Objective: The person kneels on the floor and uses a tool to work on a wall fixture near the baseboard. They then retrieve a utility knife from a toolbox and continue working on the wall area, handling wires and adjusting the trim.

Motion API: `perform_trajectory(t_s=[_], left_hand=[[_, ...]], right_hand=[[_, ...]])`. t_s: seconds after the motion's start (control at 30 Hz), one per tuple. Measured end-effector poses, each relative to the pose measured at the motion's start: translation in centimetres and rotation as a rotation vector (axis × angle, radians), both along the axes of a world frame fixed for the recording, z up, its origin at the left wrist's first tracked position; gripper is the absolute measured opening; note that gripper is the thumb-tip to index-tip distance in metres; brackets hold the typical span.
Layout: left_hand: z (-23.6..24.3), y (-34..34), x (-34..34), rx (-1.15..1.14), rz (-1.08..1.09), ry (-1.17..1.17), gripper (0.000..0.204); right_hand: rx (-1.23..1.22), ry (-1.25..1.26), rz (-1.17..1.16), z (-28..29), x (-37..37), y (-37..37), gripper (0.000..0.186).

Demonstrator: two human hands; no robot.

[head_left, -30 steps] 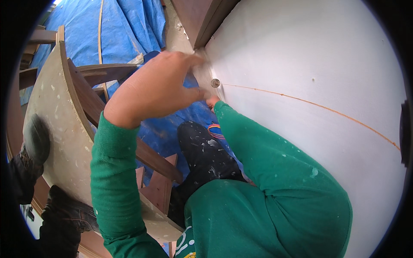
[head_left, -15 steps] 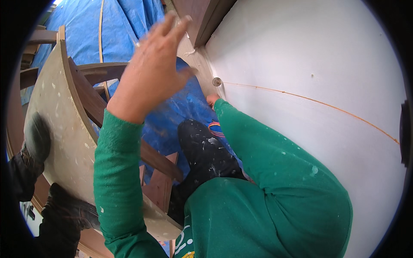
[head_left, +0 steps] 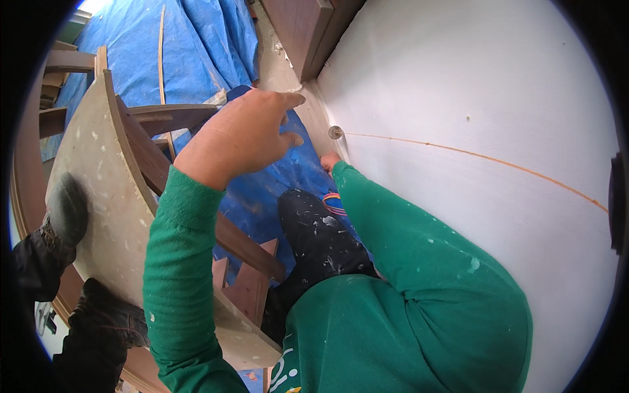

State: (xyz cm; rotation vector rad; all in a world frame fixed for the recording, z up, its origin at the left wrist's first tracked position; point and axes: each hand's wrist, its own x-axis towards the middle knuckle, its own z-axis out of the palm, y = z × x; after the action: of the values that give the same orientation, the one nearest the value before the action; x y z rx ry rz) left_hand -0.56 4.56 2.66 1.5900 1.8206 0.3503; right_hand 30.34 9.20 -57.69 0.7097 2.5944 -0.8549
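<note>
My left hand point(head_left: 246, 134) is raised in front of me, back of the hand up. Its index finger and thumb reach right toward the white wall point(head_left: 472, 249), with a gap between them and nothing visible there. The other fingers are mostly hidden. Low by the foot of the wall is my right hand point(head_left: 330, 162), partly covered by its green sleeve; its fingers and anything in them cannot be made out. Just above it, a small round metal disc point(head_left: 335, 132) sits at the wall's edge. An orange string point(head_left: 481, 155) runs from the disc across the wall.
A curved, paint-spotted board point(head_left: 98, 157) with wooden beams point(head_left: 147, 150) stands on the left. Another person's boots point(head_left: 68, 208) rest against it. Blue tarp point(head_left: 131, 59) covers the floor. Coiled coloured cord point(head_left: 334, 204) lies by my knee. A brown wooden frame point(head_left: 308, 33) meets the wall.
My left hand, blurred and pointing upward before, has come down and turned its fingers right toward the wall. My right hand stays by the wall's foot. The view has shifted slightly.
</note>
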Motion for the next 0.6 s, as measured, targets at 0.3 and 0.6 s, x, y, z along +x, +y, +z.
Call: perform_trajectory(t_s=[0.3, 0.6], left_hand=[[1.0, 0.9, -0.9, -0.098, -0.162, 0.011, 0.057], [1.6, 1.9, -0.8, 0.045, -0.01, 0.091, 0.063]], right_hand=[[-0.23, -0.233, -0.15, 5.6, -1.6, 0.6, 0.009], [-0.114, -0.182, 0.058, -1.1, -0.5, 0.8, 0.012]])
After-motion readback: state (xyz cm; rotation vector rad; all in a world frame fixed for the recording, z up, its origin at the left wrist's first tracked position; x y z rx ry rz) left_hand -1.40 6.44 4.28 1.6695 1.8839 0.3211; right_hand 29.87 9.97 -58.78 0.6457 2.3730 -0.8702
